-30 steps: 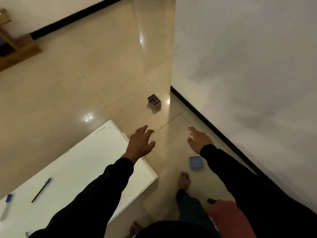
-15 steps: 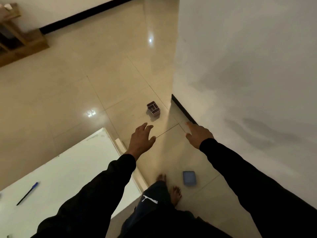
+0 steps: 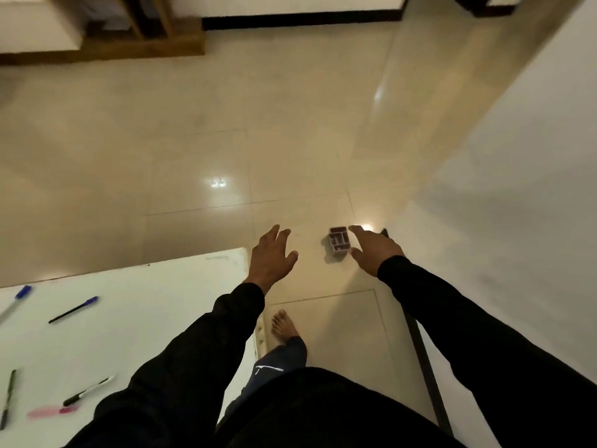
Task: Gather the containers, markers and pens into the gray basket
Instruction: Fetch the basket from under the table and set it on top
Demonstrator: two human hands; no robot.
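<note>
A small dark container with inner dividers (image 3: 339, 245) stands on the tiled floor by the wall corner. My right hand (image 3: 374, 250) hovers just right of it, fingers spread, holding nothing. My left hand (image 3: 271, 257) is stretched out to the container's left, also empty with fingers apart. On the white board (image 3: 135, 318) at the left lie a blue-capped pen (image 3: 73, 309), a blue-capped marker (image 3: 14, 301), a black and white pen (image 3: 87, 391), a dark pen (image 3: 8, 397) and a pink marker (image 3: 51, 411). No gray basket shows.
A white wall (image 3: 504, 221) with a dark skirting (image 3: 423, 357) runs along the right. Wooden furniture (image 3: 135, 37) stands at the far left. My bare foot (image 3: 284, 326) is on the floor beside the board's edge.
I have stepped forward and the view has swung left. Both hands have drawn close to the dark container, the right one now beside it. The blue flat object on the floor is out of view.
</note>
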